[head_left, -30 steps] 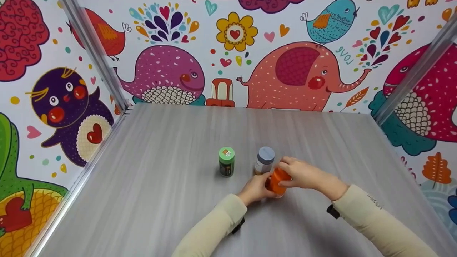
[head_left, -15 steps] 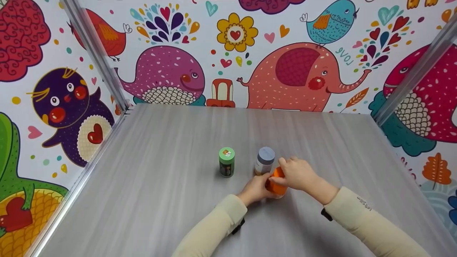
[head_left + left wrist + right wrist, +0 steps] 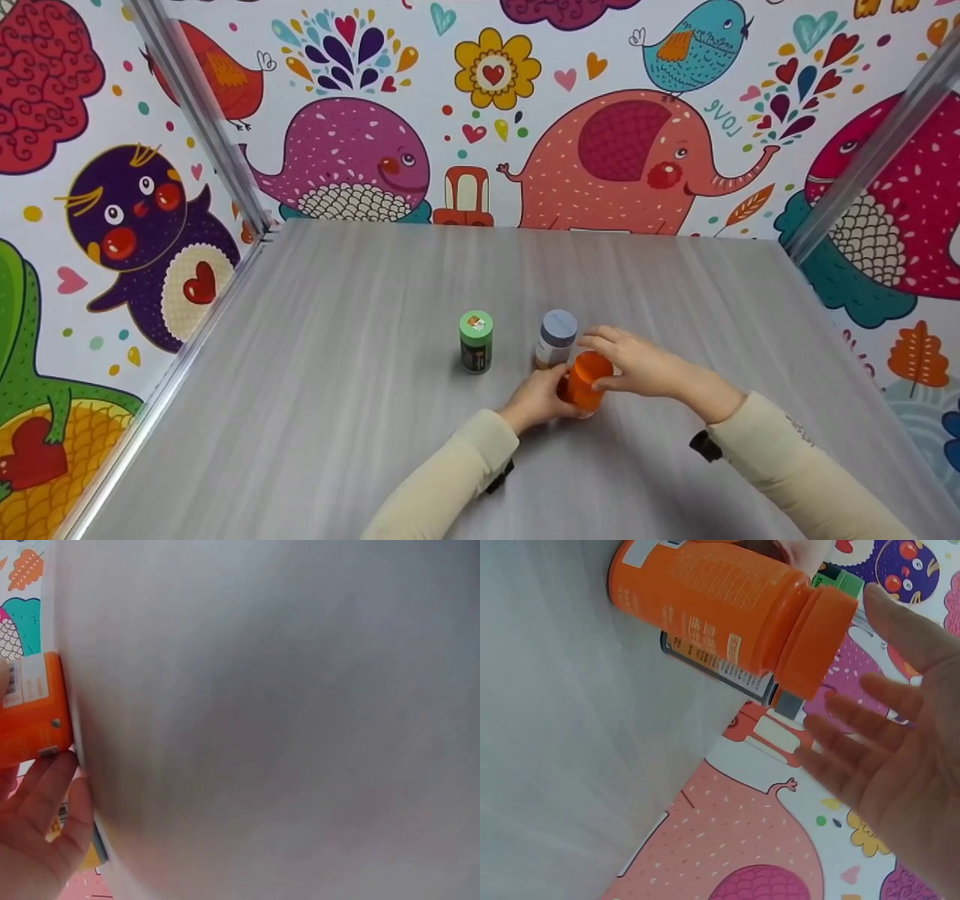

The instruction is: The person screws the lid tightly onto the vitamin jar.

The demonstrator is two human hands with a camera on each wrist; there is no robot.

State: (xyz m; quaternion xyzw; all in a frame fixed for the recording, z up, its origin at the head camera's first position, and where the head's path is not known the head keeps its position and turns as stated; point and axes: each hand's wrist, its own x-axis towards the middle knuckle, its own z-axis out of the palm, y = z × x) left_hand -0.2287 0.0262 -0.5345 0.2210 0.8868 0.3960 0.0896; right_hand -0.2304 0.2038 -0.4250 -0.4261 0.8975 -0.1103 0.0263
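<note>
An orange bottle (image 3: 586,386) with an orange screw cap (image 3: 817,641) stands upright on the table. My left hand (image 3: 536,397) grips its body from the left side, and pale label patches show on the bottle (image 3: 34,709) in the left wrist view. Around the cap, my right hand (image 3: 641,364) is spread with fingers extended; in the right wrist view a gap shows between this hand (image 3: 907,742) and the cap. Just behind the orange bottle is a bottle with a grey-blue lid (image 3: 559,328), its lower part partly hidden by my left hand.
A dark bottle with a green lid (image 3: 476,341) stands to the left of the others. The grey wood-grain table (image 3: 360,315) is enclosed by walls printed with cartoon animals (image 3: 615,165), with metal posts (image 3: 202,112) at the corners.
My right hand turned inward over the orange cap half a second ago, and has now swung back right with its fingers opened off it. My left hand stays on the bottle.
</note>
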